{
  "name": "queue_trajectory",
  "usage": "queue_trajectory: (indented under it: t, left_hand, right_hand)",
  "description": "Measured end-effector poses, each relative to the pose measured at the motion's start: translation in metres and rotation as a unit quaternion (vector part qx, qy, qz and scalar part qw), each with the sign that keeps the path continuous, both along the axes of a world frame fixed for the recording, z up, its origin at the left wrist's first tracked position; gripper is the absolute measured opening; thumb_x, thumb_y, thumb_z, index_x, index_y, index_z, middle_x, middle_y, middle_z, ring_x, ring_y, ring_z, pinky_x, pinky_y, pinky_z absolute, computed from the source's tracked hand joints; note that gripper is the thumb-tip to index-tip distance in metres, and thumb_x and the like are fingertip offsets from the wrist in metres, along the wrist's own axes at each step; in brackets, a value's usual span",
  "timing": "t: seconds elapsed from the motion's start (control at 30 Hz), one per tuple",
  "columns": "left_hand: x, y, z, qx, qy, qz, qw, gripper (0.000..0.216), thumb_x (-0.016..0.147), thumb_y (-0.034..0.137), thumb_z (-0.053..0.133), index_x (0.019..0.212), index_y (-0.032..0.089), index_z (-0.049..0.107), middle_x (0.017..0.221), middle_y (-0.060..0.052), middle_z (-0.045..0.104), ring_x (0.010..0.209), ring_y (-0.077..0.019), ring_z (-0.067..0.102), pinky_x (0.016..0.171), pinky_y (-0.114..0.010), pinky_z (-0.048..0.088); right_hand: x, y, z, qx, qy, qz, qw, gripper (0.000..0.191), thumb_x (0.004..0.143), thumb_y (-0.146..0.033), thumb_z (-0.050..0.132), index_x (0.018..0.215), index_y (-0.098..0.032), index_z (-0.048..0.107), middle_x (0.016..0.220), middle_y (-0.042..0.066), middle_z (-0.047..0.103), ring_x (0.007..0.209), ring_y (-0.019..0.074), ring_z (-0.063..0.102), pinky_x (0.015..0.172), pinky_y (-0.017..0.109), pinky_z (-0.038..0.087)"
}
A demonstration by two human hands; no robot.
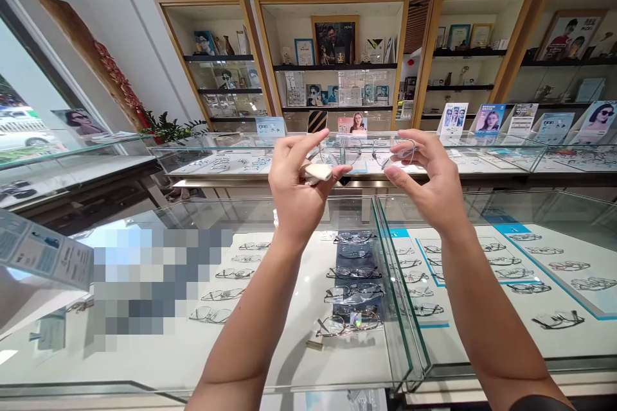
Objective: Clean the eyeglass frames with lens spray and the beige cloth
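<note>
As the left hand (299, 186) is grasping a white item (318, 172) and 1 end of the eyeglasses (355, 155) at upper centre of the frame, the right hand (431, 181) is pinching the other, presumably balancing them.

Shows a bare left hand (294, 189) and a bare right hand (438, 187), each with rounded fingers and a thumb. Narrows at 2 uncovered wrists, then broadens smoothly along a bare left forearm (260, 308) and a bare right forearm (484, 308). Bears 1 fine crease across each arm near the lower edge of the view. Wears black on the right arm, with 1 sleeve (542, 403) ending in a curved hem at bottom right. Shows only a sliver of it, too little to tell the fabric.
</note>
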State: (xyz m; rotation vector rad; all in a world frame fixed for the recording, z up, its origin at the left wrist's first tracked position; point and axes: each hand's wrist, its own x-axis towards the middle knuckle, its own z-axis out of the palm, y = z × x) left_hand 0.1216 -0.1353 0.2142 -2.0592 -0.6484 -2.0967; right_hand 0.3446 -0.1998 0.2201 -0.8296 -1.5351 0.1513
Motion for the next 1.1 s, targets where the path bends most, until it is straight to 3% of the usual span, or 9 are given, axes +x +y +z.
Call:
queue_trajectory:
  t: [0.17, 0.3, 0.7, 1.1]
  left_hand:
    - [0.004, -0.007, 0.001, -0.014, -0.007, 0.012, 1.000, 0.060, 0.083, 0.061, 0.085, 0.133, 0.032, 0.072, 0.116, -0.007, 0.068, 0.091, -0.0183, 0.063, 0.076, -0.033, 0.054]
    - [0.007, -0.008, 0.000, -0.011, -0.024, 0.013, 1.000, 0.054, 0.081, 0.058, 0.088, 0.123, 0.027, 0.075, 0.115, -0.008, 0.071, 0.101, -0.0212, 0.066, 0.082, -0.034, 0.055]
    - [0.013, -0.007, -0.004, -0.031, -0.034, 0.026, 0.999, 0.048, 0.079, 0.050, 0.093, 0.117, 0.026, 0.076, 0.113, -0.007, 0.073, 0.100, -0.0204, 0.067, 0.078, -0.033, 0.055]
    - [0.014, -0.001, -0.010, 0.002, -0.023, 0.053, 0.998, 0.053, 0.083, 0.047, 0.091, 0.127, 0.024, 0.072, 0.118, -0.009, 0.068, 0.112, -0.0236, 0.065, 0.094, -0.038, 0.058]
  right_hand:
    - [0.002, -0.001, -0.001, -0.008, -0.005, -0.012, 1.000, 0.042, 0.094, -0.055, 0.077, 0.129, -0.036, 0.065, 0.114, 0.005, 0.071, 0.105, 0.0256, 0.069, 0.101, 0.046, 0.055]
    - [0.005, 0.003, -0.002, 0.016, -0.035, -0.037, 0.999, 0.048, 0.091, -0.059, 0.080, 0.128, -0.034, 0.063, 0.113, 0.005, 0.073, 0.104, 0.0266, 0.072, 0.100, 0.048, 0.058]
    - [0.008, 0.004, -0.005, 0.012, -0.089, -0.132, 0.987, 0.050, 0.095, -0.064, 0.071, 0.135, -0.035, 0.060, 0.121, 0.006, 0.073, 0.098, 0.0269, 0.076, 0.087, 0.046, 0.062]
    - [0.007, 0.004, -0.003, 0.029, -0.132, -0.189, 0.973, 0.047, 0.097, -0.056, 0.070, 0.137, -0.032, 0.062, 0.134, 0.008, 0.074, 0.126, 0.0358, 0.067, 0.107, 0.061, 0.053]
